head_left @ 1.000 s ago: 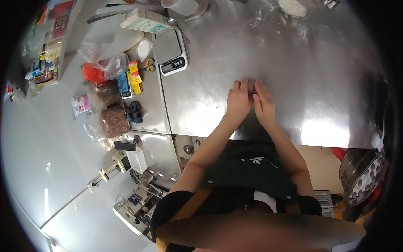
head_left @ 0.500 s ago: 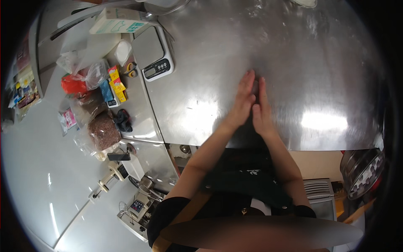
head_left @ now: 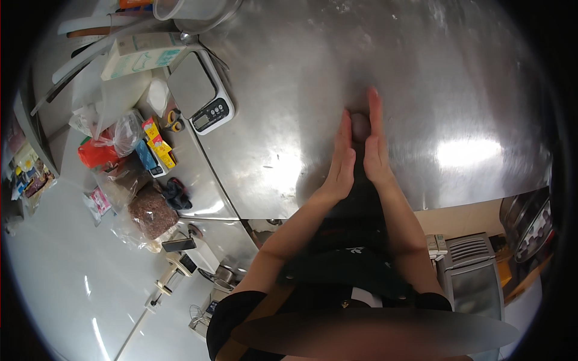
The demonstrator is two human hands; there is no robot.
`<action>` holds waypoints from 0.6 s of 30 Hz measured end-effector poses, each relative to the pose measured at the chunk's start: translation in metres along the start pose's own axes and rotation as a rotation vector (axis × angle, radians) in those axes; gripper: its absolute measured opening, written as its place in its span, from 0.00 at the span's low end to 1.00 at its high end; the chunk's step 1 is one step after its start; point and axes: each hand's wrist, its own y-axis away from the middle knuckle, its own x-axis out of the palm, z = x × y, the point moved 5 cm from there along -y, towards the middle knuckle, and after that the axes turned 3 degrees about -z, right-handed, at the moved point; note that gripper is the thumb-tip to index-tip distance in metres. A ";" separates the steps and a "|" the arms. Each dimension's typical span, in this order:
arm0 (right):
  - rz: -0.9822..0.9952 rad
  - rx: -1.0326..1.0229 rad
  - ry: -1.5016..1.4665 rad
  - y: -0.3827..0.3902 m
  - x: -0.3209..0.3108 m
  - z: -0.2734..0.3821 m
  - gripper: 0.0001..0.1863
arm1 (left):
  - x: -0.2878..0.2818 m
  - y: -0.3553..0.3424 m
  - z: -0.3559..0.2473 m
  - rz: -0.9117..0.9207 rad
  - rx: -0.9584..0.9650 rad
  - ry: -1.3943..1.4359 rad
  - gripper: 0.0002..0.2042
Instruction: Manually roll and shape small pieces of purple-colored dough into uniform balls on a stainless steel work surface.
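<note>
A smooth, round, grey-brown ball that looks like dough (head_left: 360, 127) sits between my two hands over the steel table (head_left: 271, 84). My left hand (head_left: 341, 165) stands on edge at its left side, fingers straight and together. On the right my right hand (head_left: 376, 141) is also upright, fingers stretched forward past the ball. Both hands border the ball closely, palms facing each other; neither has its fingers wrapped round it. Whether the ball rests on the steel or is lifted by the palms I cannot tell.
Left of my hands stands a digital scale (head_left: 201, 90), with yellow-handled scissors (head_left: 175, 120) beside it. Farther left lie a carton (head_left: 141, 57), yellow packets (head_left: 158, 143) and a clear bag of brown granules (head_left: 153, 210). A dark metal pan (head_left: 530, 228) is at the right, below the table edge.
My hands have moved apart a little, showing the ball that was mostly hidden between them. The right hand now reaches farther forward than the left. The view has shifted slightly.
</note>
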 end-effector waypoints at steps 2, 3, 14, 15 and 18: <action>-0.051 -0.032 0.007 0.015 -0.002 0.000 0.40 | -0.008 -0.005 0.001 -0.006 0.002 0.037 0.29; -0.056 -0.034 0.008 0.015 0.001 0.002 0.40 | -0.010 -0.018 0.004 0.114 -0.026 0.023 0.29; -0.156 -0.029 -0.038 0.027 0.011 -0.007 0.37 | -0.010 -0.027 0.012 0.279 -0.074 -0.045 0.29; -0.126 -0.034 0.016 0.017 0.014 -0.005 0.37 | -0.002 -0.027 0.003 0.243 0.176 -0.127 0.30; -0.086 0.000 -0.033 -0.004 0.001 -0.004 0.38 | 0.000 -0.005 0.001 0.113 0.037 -0.031 0.29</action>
